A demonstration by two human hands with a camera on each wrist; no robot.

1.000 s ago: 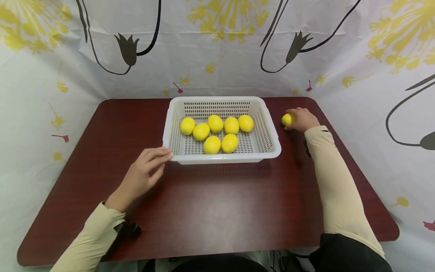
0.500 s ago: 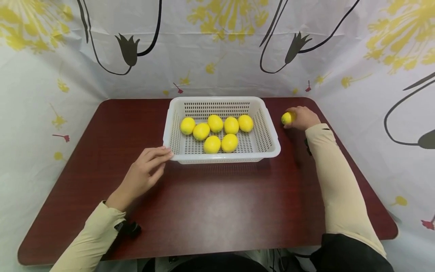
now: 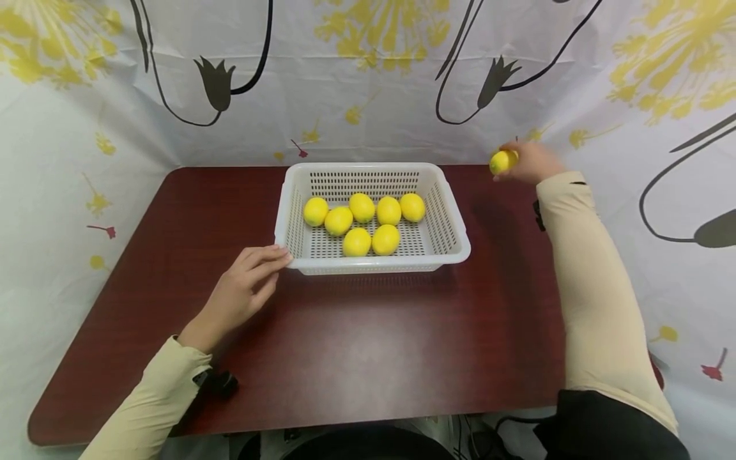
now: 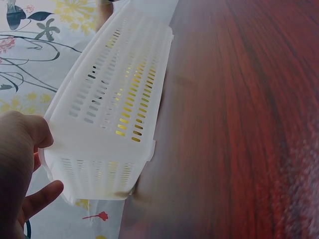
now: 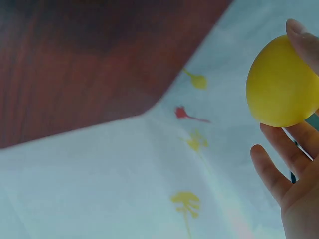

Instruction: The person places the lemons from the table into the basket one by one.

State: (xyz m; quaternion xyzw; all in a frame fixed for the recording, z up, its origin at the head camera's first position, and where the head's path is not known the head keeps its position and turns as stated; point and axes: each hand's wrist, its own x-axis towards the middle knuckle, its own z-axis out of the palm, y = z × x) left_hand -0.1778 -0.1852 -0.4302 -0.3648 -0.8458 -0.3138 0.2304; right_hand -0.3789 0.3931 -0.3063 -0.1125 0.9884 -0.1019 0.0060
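A yellow lemon [image 3: 503, 162] is pinched in my right hand [image 3: 535, 162], raised above the far right corner of the table. Thumb and fingertips bear on opposite sides of this lemon [image 5: 280, 85] in the right wrist view, with one finger apart. A white slotted plastic basket [image 3: 379, 260] stands at the table's far middle. Several lemons [image 3: 357, 242] lie loose on its floor. At the basket's near left corner, my left hand [image 3: 238, 291] rests fairly straight fingers on the rim. The left wrist view has the fingers [image 4: 47, 196] beside the basket wall [image 4: 107, 132].
The dark red wooden table [image 3: 368, 358] has rounded corners. A white cloth [image 3: 368, 96] with a flower print hangs behind it and on both sides. Cables [image 3: 460, 434] show below the table's front edge.
My right hand has lifted the lemon off the table, moving up and slightly right. My left hand stays on the basket corner.
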